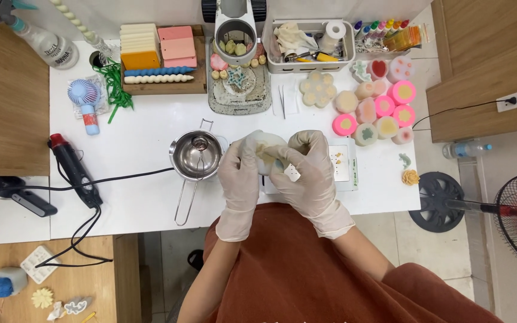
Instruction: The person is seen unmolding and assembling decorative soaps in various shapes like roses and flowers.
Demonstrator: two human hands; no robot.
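Table (151, 197), white and crowded, leaves little bare room near the person in the rust-coloured apron. Just left of the hands stands a steel melting pot (196, 155) with tongs inside and a long wire handle reaching toward the near edge; I judge that an elbow catching that handle could tip the pot. Right of the hands, well apart, sits a cluster of pink and cream moulds (378, 110), safe enough unless an arm sweeps wide.

Both gloved hands cup a pale round mould (265, 146) above a small scale (343, 164) at the table's near middle. The left hand (239, 173) wraps its left side, fingers curled around it. The right hand (306, 170) closes over the right side, and a small white piece (292, 173) shows at its fingertips, seemingly pinched; I cannot tell for sure. With slick gloves the mould may slip or squeeze out of shape, I would guess, and that piece could drop.
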